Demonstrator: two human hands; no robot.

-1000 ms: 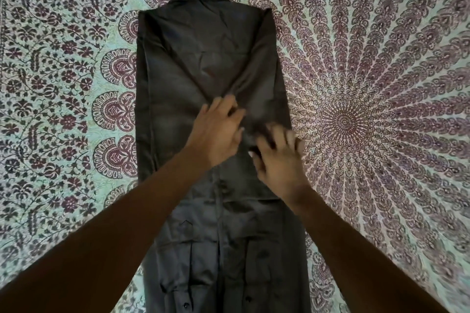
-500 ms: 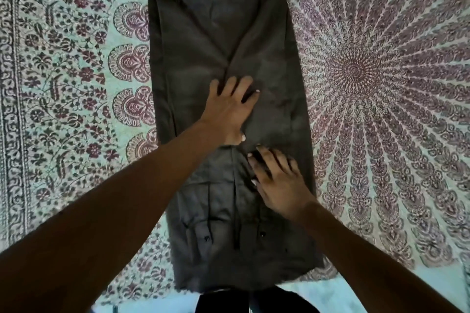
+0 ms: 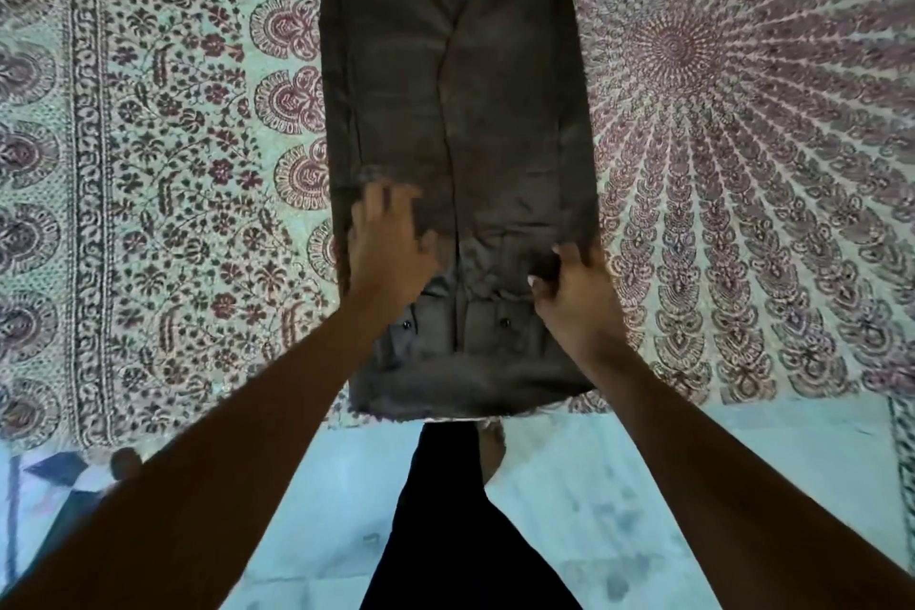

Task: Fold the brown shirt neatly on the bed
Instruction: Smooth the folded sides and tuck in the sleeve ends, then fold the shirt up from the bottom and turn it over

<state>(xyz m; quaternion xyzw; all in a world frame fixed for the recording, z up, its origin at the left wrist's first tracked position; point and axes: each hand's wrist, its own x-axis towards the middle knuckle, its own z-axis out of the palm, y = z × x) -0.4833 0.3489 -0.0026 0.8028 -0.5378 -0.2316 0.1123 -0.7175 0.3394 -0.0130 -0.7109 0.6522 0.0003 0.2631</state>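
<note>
My left hand (image 3: 391, 243) presses flat, fingers spread, on the brown shirt (image 3: 455, 114). My right hand (image 3: 574, 287) pinches its right edge. Patterned bedspread (image 3: 173, 139) surrounds it; dark trousers (image 3: 445, 510) occupy lower centre.

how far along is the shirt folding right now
Done: the brown shirt lies on the patterned bedspread as one long narrow strip, both sides folded in and meeting down the middle. In hand: the left hand rests on its left side and the right hand grips the right edge near the pocket end. Left: folding the strip crosswise into a compact stack.
</note>
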